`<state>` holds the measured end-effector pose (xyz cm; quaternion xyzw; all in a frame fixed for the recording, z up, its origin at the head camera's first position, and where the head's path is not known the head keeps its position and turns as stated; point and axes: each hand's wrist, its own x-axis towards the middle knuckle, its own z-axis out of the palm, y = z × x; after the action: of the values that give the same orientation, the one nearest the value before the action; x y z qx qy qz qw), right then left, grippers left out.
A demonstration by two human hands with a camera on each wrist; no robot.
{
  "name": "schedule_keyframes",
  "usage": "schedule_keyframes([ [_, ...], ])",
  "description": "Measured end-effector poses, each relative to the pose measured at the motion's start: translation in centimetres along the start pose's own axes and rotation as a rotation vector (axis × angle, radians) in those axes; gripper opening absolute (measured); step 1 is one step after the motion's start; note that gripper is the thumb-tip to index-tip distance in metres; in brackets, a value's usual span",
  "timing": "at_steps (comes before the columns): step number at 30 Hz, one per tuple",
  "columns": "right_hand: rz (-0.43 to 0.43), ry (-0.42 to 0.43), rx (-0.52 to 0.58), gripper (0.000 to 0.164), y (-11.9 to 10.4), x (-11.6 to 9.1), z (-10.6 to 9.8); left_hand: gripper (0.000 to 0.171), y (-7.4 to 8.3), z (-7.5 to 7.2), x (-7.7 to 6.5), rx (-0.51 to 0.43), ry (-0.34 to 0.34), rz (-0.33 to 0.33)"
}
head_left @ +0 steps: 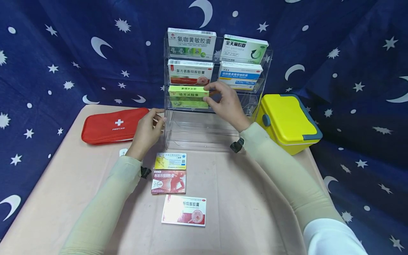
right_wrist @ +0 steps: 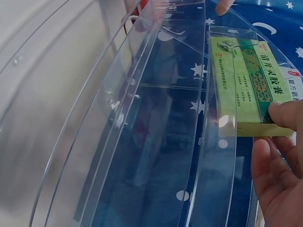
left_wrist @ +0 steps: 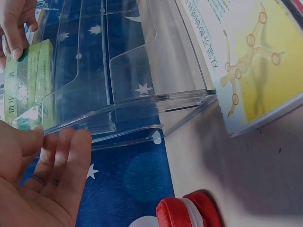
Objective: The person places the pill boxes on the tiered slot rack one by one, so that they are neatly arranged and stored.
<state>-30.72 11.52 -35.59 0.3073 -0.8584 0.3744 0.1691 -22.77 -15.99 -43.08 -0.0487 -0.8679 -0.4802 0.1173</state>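
Note:
A green medicine box [head_left: 188,92] sits at the left of the third tier of a clear acrylic display rack [head_left: 204,143]. My right hand [head_left: 225,102] holds the box's right end between thumb and fingers, as the right wrist view shows with the green box [right_wrist: 246,85] behind the clear tier lip. My left hand [head_left: 147,132] pinches the rack's left side edge; in the left wrist view the thumb and fingers of the left hand [left_wrist: 52,175] meet at the clear panel. Above the green box stands a white-and-red box [head_left: 190,72], with a blue-and-white box [head_left: 239,76] to its right.
The top tier bears a grey-green box [head_left: 191,44] and a white-green box [head_left: 243,49]. On the table lie a yellow box [head_left: 170,161], a pink-red box [head_left: 169,182] and a white-red box [head_left: 184,210]. A red first-aid pouch [head_left: 113,125] and yellow case [head_left: 287,118] flank the rack.

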Motion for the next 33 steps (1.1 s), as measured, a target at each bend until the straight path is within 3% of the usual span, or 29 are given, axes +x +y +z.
schedule_keyframes([
  [13,-0.051,0.042,-0.017,0.02,0.3,-0.6,0.0,0.038,0.0,0.1,0.0,0.013,0.0,0.001],
  [18,-0.043,0.077,0.009,0.019,-0.3,-2.2,-0.4,0.038,0.2,0.0,-0.1,0.013,0.0,-0.016],
  [21,-0.018,0.066,0.044,0.019,-0.7,-4.7,-0.8,0.038,0.3,0.1,-0.2,0.011,-0.006,-0.025],
  [25,0.044,-0.017,0.072,0.018,-0.9,-9.6,-0.7,0.038,0.4,0.1,-0.2,0.005,-0.011,-0.015],
  [33,0.203,-0.334,0.09,0.023,-2.2,-20.1,1.3,0.038,0.2,0.1,-0.3,0.0,0.002,0.012],
])
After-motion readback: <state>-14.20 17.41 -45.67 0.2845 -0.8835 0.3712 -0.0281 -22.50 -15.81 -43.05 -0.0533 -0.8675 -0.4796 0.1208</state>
